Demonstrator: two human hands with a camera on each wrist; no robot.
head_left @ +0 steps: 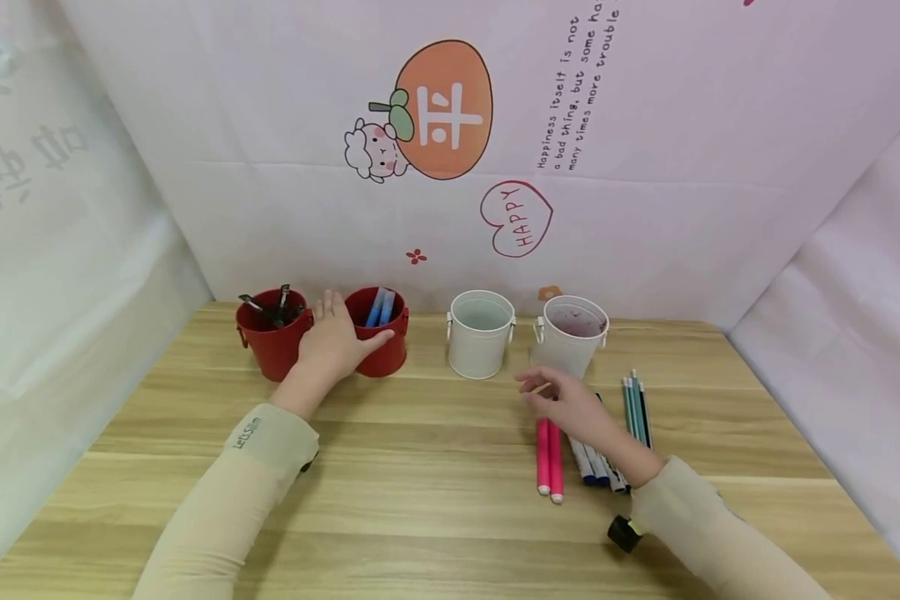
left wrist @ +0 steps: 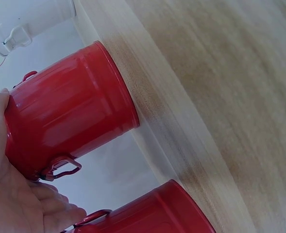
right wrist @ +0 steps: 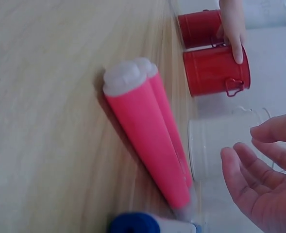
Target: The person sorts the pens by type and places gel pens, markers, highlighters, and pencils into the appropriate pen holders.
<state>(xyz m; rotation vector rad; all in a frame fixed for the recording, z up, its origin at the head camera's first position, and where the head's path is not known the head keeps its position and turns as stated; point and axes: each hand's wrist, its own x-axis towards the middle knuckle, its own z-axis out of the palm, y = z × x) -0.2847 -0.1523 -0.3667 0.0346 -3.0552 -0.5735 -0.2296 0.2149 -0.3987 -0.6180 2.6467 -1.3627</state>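
Observation:
My left hand (head_left: 333, 342) reaches between two red buckets, its fingers extended and its thumb against the right red bucket (head_left: 378, 358). That bucket holds blue markers (head_left: 381, 308). Dark pens (head_left: 279, 307) stick out of the left red bucket (head_left: 273, 352), close beside my fingers. In the left wrist view the palm lies near the rim of the red bucket (left wrist: 70, 111). My right hand (head_left: 566, 404) hovers over two pink markers (head_left: 550, 467) on the table, fingers loosely bent with nothing between them. In the right wrist view the pink markers (right wrist: 145, 131) lie apart from the fingertips.
Two white buckets stand at the back, the middle one (head_left: 476, 346) and the right one (head_left: 562, 354). Right of the pink markers lie several white-barrelled markers (head_left: 598, 471) and several pencils (head_left: 634, 408). A printed cloth (head_left: 307, 208) rises behind the wooden table (head_left: 420, 517).

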